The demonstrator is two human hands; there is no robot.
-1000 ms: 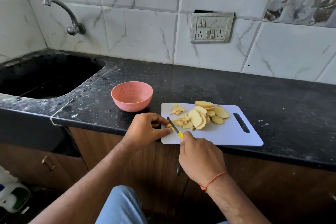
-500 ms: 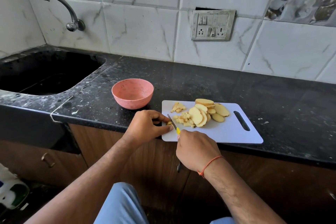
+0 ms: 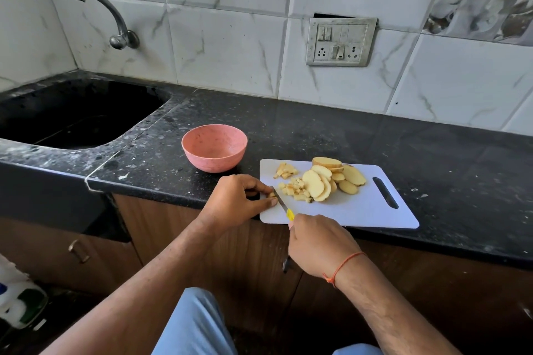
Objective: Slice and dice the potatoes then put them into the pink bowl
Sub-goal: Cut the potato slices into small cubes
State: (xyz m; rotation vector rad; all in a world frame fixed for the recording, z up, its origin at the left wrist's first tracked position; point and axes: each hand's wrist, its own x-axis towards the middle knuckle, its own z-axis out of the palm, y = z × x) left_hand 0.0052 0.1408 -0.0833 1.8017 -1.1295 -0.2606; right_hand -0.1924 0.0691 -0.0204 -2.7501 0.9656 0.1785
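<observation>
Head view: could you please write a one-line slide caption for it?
Left hand pins a potato piece on the board while right hand dices with a knife; pink bowl empty.

- counter [image 3: 331, 135] behind the cutting board [image 3: 354, 210] is bare black stone all the way to the tiled wall, loads of room to move there
- right of the board, same deal, open counter
- pink bowl [image 3: 215, 148] sits just beside the board's far left corner, so that side is tight
- potato slices [image 3: 326, 179] and diced bits [image 3: 294, 189] crowd the board's far half, near right half is bare
- sink [image 3: 75, 115] drops away far left, tap [image 3: 106, 14] overhangs it
</observation>
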